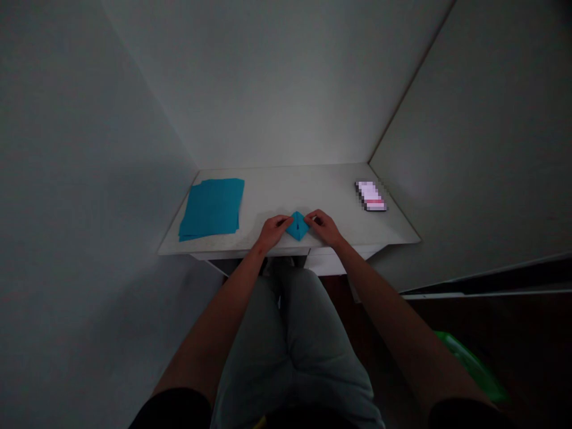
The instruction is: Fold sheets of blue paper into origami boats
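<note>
A small piece of folded blue paper (298,231), diamond-shaped with a dark slit at its middle, is at the front edge of the white desk (286,185). My left hand (273,231) pinches its left corner between thumb and fingers. On the opposite side, my right hand (324,226) grips the right corner in the same way. The undersides of the fingers are hidden from view.
Blue paper sheets (212,208) lie in a loose stack on the desk's left. A phone with a lit, blurred screen (372,196) rests at the right. Walls enclose the desk on three sides. Something green (473,366) is on the floor at the lower right.
</note>
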The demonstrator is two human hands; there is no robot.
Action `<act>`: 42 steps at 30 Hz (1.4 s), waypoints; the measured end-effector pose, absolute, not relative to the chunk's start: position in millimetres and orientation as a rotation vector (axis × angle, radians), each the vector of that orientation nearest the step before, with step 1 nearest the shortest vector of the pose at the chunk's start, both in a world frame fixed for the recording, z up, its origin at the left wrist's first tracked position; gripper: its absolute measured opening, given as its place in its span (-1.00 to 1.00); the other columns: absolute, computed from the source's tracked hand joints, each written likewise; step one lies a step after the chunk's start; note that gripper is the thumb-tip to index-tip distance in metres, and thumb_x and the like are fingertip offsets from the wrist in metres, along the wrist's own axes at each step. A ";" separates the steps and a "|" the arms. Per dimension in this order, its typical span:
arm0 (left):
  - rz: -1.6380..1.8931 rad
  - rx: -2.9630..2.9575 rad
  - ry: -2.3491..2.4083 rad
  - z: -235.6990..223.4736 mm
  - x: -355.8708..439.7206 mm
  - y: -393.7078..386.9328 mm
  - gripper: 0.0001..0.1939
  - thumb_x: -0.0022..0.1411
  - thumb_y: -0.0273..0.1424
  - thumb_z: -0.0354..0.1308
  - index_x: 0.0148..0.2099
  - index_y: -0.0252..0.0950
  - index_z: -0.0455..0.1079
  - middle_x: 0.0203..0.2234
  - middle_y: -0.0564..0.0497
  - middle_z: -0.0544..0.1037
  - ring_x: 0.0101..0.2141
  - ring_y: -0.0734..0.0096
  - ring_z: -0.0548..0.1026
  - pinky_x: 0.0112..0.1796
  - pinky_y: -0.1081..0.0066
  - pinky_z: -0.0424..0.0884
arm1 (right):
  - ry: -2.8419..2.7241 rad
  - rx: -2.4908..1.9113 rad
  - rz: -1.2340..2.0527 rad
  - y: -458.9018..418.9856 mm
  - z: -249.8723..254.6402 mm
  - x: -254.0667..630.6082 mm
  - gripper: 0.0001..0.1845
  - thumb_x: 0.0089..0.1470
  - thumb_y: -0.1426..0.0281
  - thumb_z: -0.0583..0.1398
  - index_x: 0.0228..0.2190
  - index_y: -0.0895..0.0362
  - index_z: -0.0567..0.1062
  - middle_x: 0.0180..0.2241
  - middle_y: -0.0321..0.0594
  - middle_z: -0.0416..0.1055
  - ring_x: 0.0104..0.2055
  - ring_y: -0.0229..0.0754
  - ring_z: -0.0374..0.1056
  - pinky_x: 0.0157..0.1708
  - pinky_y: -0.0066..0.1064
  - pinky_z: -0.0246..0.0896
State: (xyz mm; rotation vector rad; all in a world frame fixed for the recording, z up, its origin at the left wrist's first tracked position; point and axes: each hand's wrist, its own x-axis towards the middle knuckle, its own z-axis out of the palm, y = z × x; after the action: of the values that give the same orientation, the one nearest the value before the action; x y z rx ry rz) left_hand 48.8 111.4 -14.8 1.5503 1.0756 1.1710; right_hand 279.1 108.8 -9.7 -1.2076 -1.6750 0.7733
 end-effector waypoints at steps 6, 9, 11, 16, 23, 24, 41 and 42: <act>1.264 1.483 1.098 -14.1 46.7 112.1 -0.70 0.29 -0.12 0.33 -0.19 -0.26 0.67 -0.23 -0.07 0.73 -0.15 0.18 0.64 -0.02 0.22 0.54 | -1.568 -1.230 0.795 109.3 -11.1 280.9 -0.51 0.14 -0.15 0.29 -0.28 0.03 0.54 -0.46 -0.27 0.40 -0.43 -0.15 0.27 -0.44 -0.32 0.21; 1.318 1.466 1.143 -13.5 44.7 112.1 -0.67 0.32 -0.09 0.29 -0.16 -0.26 0.67 -0.25 -0.05 0.72 -0.18 0.21 0.63 -0.05 0.24 0.53 | -1.474 -1.267 0.836 109.9 -11.9 282.5 -0.48 0.14 -0.18 0.27 -0.26 0.02 0.52 -0.53 -0.32 0.34 -0.47 -0.16 0.25 -0.48 -0.33 0.17; 1.318 1.465 1.141 -12.8 44.5 111.5 -0.66 0.32 -0.08 0.29 -0.15 -0.26 0.67 -0.24 -0.05 0.72 -0.17 0.21 0.63 -0.05 0.25 0.54 | -1.454 -1.274 0.864 109.6 -11.1 282.5 -0.48 0.14 -0.18 0.27 -0.25 0.02 0.53 -0.55 -0.34 0.33 -0.48 -0.17 0.26 -0.47 -0.32 0.19; 1.255 1.472 1.050 -11.2 47.0 109.2 -0.63 0.30 -0.06 0.33 -0.12 -0.27 0.69 -0.16 -0.08 0.74 -0.10 0.17 0.64 0.01 0.22 0.55 | -1.615 -1.200 0.848 105.1 -6.3 279.0 -0.47 0.16 -0.13 0.28 -0.12 0.04 0.62 -0.31 -0.22 0.55 -0.40 -0.18 0.32 -0.36 -0.30 0.30; 1.300 1.429 0.999 -15.9 47.6 112.8 -0.52 0.20 0.05 0.38 -0.13 -0.28 0.70 -0.17 -0.10 0.75 -0.09 0.12 0.65 0.04 0.15 0.54 | -1.690 -1.132 0.840 104.5 -7.8 278.9 -0.47 0.06 -0.16 0.37 -0.27 0.05 0.65 -0.31 -0.21 0.56 -0.41 -0.21 0.32 -0.37 -0.32 0.27; 1.320 1.416 0.998 -16.8 47.5 113.6 -0.51 0.19 0.06 0.39 -0.13 -0.28 0.70 -0.17 -0.10 0.75 -0.09 0.12 0.65 0.04 0.15 0.54 | -1.674 -1.135 0.830 105.0 -8.1 279.0 -0.47 0.07 -0.17 0.36 -0.30 0.05 0.64 -0.34 -0.22 0.55 -0.42 -0.21 0.32 -0.38 -0.32 0.26; 1.563 1.125 1.038 -26.1 46.6 122.3 -0.54 0.26 0.05 0.37 -0.25 -0.25 0.41 -0.38 0.03 0.57 -0.32 0.36 0.59 -0.18 0.34 0.55 | -1.286 -1.125 0.816 107.4 -1.9 281.2 -0.43 0.05 -0.21 0.34 -0.36 0.03 0.44 -0.41 -0.33 0.39 -0.52 -0.28 0.24 -0.49 -0.36 0.25; 1.574 1.102 1.044 -26.0 46.9 122.4 -0.55 0.28 0.04 0.36 -0.25 -0.24 0.37 -0.39 0.04 0.56 -0.33 0.37 0.59 -0.18 0.34 0.55 | -1.275 -1.118 0.817 107.6 -1.8 280.9 -0.43 0.05 -0.21 0.33 -0.37 0.02 0.42 -0.42 -0.35 0.37 -0.53 -0.29 0.24 -0.50 -0.37 0.25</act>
State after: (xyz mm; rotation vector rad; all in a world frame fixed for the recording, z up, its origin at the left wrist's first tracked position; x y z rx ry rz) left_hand 46.9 122.4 -26.0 1.1015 1.0438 1.5735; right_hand 280.9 107.6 -1.8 -1.1184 -1.2751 0.8174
